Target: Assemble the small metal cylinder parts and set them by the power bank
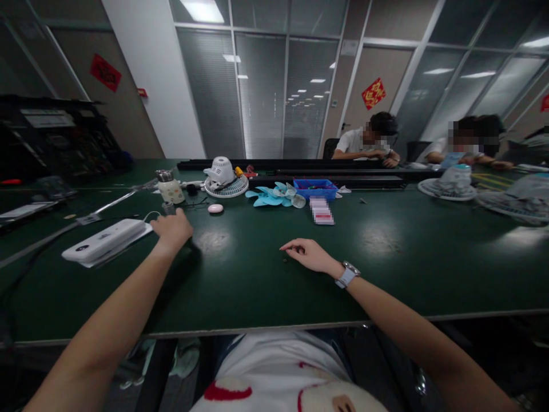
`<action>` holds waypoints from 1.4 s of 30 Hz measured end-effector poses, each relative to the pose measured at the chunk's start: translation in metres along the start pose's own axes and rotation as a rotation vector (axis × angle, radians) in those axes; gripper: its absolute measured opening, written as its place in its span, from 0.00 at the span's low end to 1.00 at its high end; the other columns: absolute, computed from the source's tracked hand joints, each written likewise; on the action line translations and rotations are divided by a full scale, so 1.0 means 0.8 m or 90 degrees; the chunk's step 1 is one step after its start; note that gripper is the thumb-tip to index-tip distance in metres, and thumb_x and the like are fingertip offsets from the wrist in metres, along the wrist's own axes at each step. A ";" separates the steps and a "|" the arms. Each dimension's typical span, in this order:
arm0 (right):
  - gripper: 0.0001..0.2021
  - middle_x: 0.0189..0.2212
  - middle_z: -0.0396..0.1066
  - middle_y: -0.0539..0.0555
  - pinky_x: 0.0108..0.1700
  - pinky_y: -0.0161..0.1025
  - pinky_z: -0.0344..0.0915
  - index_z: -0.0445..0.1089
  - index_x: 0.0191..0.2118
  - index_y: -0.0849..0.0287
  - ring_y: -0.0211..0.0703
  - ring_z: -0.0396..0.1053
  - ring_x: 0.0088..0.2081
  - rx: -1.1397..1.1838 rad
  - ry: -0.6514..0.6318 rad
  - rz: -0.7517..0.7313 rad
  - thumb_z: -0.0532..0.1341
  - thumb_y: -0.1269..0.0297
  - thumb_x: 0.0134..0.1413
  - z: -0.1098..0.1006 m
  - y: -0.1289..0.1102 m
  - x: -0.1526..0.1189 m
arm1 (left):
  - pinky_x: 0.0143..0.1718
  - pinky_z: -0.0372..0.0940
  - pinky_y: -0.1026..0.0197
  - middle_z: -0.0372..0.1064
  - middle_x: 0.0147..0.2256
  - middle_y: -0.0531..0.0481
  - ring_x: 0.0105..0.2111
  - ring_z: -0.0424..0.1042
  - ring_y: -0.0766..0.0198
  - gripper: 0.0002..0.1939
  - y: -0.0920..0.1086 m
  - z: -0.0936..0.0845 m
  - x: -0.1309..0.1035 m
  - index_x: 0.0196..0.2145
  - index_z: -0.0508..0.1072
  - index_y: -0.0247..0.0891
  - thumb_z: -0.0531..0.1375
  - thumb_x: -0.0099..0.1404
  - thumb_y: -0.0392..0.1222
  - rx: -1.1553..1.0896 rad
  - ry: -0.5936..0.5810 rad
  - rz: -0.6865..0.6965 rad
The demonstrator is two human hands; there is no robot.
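Note:
My left hand (172, 230) is raised over the left part of the green table, fingers closed about a small grey metal cylinder (168, 207) that shows past the fingertips. A white elongated device (107, 239) with a thin white wire lies to its left. Just beyond the hand stands a cream bottle (170, 187) with a metal lid. My right hand (313, 255), wearing a watch, rests low at the middle of the table with its fingers curled together. What they hold, if anything, cannot be made out. A tiny dark piece (285, 260) lies beside those fingers.
Farther back are a white fan body (222, 171) on its grille, light-blue fan blades (274, 195), a blue basket (315, 189), a pink oval object (215, 209) and a pink-white packet (321, 212). More fan parts (448, 186) lie at right. Two people work across the table.

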State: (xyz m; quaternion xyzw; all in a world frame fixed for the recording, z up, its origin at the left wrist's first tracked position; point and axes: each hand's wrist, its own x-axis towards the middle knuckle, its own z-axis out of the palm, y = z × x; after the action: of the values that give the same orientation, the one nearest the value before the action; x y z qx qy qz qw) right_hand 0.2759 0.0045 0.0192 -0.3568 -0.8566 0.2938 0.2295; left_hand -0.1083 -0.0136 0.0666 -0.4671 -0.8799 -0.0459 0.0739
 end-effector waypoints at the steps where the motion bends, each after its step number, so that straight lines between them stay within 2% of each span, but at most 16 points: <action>1: 0.15 0.29 0.69 0.50 0.27 0.33 0.52 0.76 0.47 0.55 0.34 0.57 0.24 -0.007 0.005 0.000 0.56 0.60 0.59 0.000 -0.001 0.000 | 0.46 0.54 0.43 0.64 0.50 0.22 0.51 0.61 0.34 0.24 -0.010 0.001 0.006 0.52 0.62 0.23 0.55 0.61 0.42 -0.012 -0.004 -0.012; 4: 0.14 0.28 0.69 0.49 0.27 0.33 0.52 0.76 0.46 0.56 0.34 0.57 0.24 -0.009 0.028 0.006 0.56 0.61 0.59 0.001 -0.003 0.000 | 0.46 0.53 0.42 0.62 0.51 0.20 0.51 0.60 0.33 0.25 -0.026 0.004 0.011 0.53 0.59 0.20 0.54 0.63 0.41 -0.036 0.007 -0.043; 6: 0.14 0.26 0.68 0.49 0.26 0.33 0.51 0.76 0.45 0.56 0.34 0.57 0.23 0.007 0.057 0.014 0.56 0.61 0.59 0.002 -0.003 0.001 | 0.47 0.53 0.41 0.60 0.52 0.17 0.53 0.58 0.30 0.25 -0.022 0.006 0.006 0.52 0.60 0.18 0.54 0.63 0.41 -0.022 0.074 -0.037; 8: 0.14 0.25 0.66 0.48 0.26 0.33 0.51 0.75 0.45 0.57 0.34 0.56 0.22 0.029 0.106 0.023 0.55 0.61 0.59 0.003 -0.003 0.002 | 0.49 0.52 0.39 0.57 0.54 0.17 0.55 0.56 0.30 0.25 -0.004 0.008 -0.007 0.52 0.61 0.17 0.55 0.63 0.42 -0.016 0.183 0.026; 10: 0.14 0.23 0.65 0.48 0.25 0.33 0.51 0.75 0.45 0.58 0.35 0.56 0.22 0.048 0.164 0.030 0.55 0.61 0.59 0.003 -0.003 0.003 | 0.51 0.53 0.40 0.58 0.55 0.22 0.56 0.56 0.34 0.25 0.026 0.010 -0.028 0.55 0.61 0.22 0.54 0.66 0.43 -0.065 0.244 0.158; 12: 0.15 0.23 0.64 0.48 0.25 0.33 0.51 0.74 0.45 0.58 0.35 0.57 0.23 0.064 0.213 0.038 0.54 0.60 0.59 0.003 -0.003 0.003 | 0.53 0.55 0.44 0.60 0.56 0.30 0.56 0.59 0.41 0.24 0.063 0.015 -0.059 0.57 0.62 0.28 0.52 0.68 0.46 -0.165 0.203 0.346; 16: 0.14 0.24 0.65 0.49 0.26 0.34 0.53 0.74 0.44 0.59 0.36 0.59 0.24 0.084 0.252 0.043 0.54 0.61 0.59 0.002 -0.006 0.001 | 0.60 0.52 0.51 0.55 0.62 0.42 0.61 0.55 0.53 0.25 0.126 0.030 -0.134 0.62 0.59 0.40 0.50 0.70 0.51 -0.304 0.001 0.758; 18: 0.14 0.24 0.66 0.50 0.26 0.34 0.54 0.74 0.43 0.60 0.36 0.59 0.24 0.088 0.256 0.041 0.54 0.61 0.58 0.002 -0.008 0.001 | 0.61 0.51 0.52 0.51 0.64 0.44 0.63 0.54 0.56 0.24 0.143 0.037 -0.161 0.63 0.58 0.44 0.49 0.71 0.49 -0.330 -0.063 0.864; 21: 0.14 0.24 0.67 0.50 0.26 0.34 0.54 0.74 0.43 0.60 0.36 0.59 0.23 0.085 0.254 0.038 0.54 0.61 0.58 0.004 -0.008 0.001 | 0.61 0.51 0.52 0.56 0.62 0.45 0.63 0.55 0.58 0.21 0.153 0.042 -0.174 0.61 0.63 0.45 0.47 0.72 0.43 -0.374 -0.100 0.910; 24: 0.14 0.24 0.67 0.50 0.26 0.34 0.54 0.74 0.43 0.59 0.36 0.59 0.23 0.076 0.250 0.036 0.54 0.61 0.58 0.006 -0.006 0.002 | 0.60 0.53 0.51 0.66 0.56 0.46 0.61 0.58 0.58 0.19 0.150 0.042 -0.163 0.57 0.68 0.43 0.48 0.72 0.40 -0.383 -0.106 0.919; 29: 0.15 0.24 0.66 0.50 0.26 0.34 0.53 0.74 0.43 0.59 0.36 0.58 0.23 0.072 0.240 0.042 0.54 0.61 0.59 0.005 -0.005 0.002 | 0.55 0.58 0.54 0.72 0.49 0.46 0.54 0.67 0.57 0.19 0.146 0.044 -0.147 0.50 0.75 0.41 0.49 0.70 0.33 -0.342 -0.058 0.910; 32: 0.14 0.24 0.65 0.49 0.26 0.34 0.53 0.74 0.43 0.59 0.36 0.58 0.23 0.078 0.236 0.045 0.54 0.61 0.59 0.004 -0.007 0.000 | 0.50 0.61 0.55 0.74 0.46 0.45 0.49 0.71 0.57 0.18 0.144 0.044 -0.136 0.47 0.77 0.40 0.50 0.69 0.33 -0.305 0.011 0.886; 35: 0.14 0.24 0.65 0.49 0.26 0.34 0.52 0.74 0.44 0.59 0.36 0.58 0.23 0.086 0.237 0.048 0.54 0.61 0.59 0.002 -0.008 -0.001 | 0.47 0.62 0.55 0.74 0.45 0.43 0.47 0.71 0.56 0.17 0.129 0.034 -0.112 0.48 0.76 0.39 0.50 0.69 0.34 -0.227 0.118 0.824; 38: 0.14 0.24 0.65 0.49 0.25 0.33 0.52 0.74 0.44 0.58 0.35 0.58 0.23 0.097 0.237 0.050 0.55 0.60 0.59 0.003 -0.009 -0.001 | 0.46 0.62 0.54 0.73 0.46 0.39 0.46 0.71 0.53 0.18 0.093 0.010 -0.073 0.50 0.75 0.35 0.50 0.69 0.35 -0.139 0.209 0.604; 41: 0.14 0.25 0.66 0.49 0.26 0.33 0.52 0.75 0.44 0.58 0.35 0.58 0.24 0.095 0.232 0.053 0.55 0.60 0.59 0.004 -0.008 -0.001 | 0.43 0.63 0.52 0.73 0.44 0.36 0.44 0.71 0.48 0.19 0.043 -0.015 -0.032 0.50 0.75 0.35 0.49 0.70 0.38 -0.067 0.206 0.283; 42: 0.14 0.25 0.66 0.49 0.26 0.33 0.52 0.75 0.44 0.58 0.35 0.58 0.24 0.091 0.231 0.055 0.55 0.61 0.59 0.004 -0.008 0.000 | 0.41 0.63 0.51 0.73 0.43 0.34 0.43 0.71 0.46 0.19 0.026 -0.021 -0.020 0.49 0.75 0.32 0.48 0.70 0.38 -0.056 0.200 0.217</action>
State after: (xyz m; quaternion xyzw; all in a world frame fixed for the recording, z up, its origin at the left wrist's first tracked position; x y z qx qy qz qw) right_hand 0.2711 -0.0005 0.0205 -0.4232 -0.7618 0.2944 0.3923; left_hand -0.0809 -0.0176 0.0803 -0.5991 -0.7630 -0.1427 0.1962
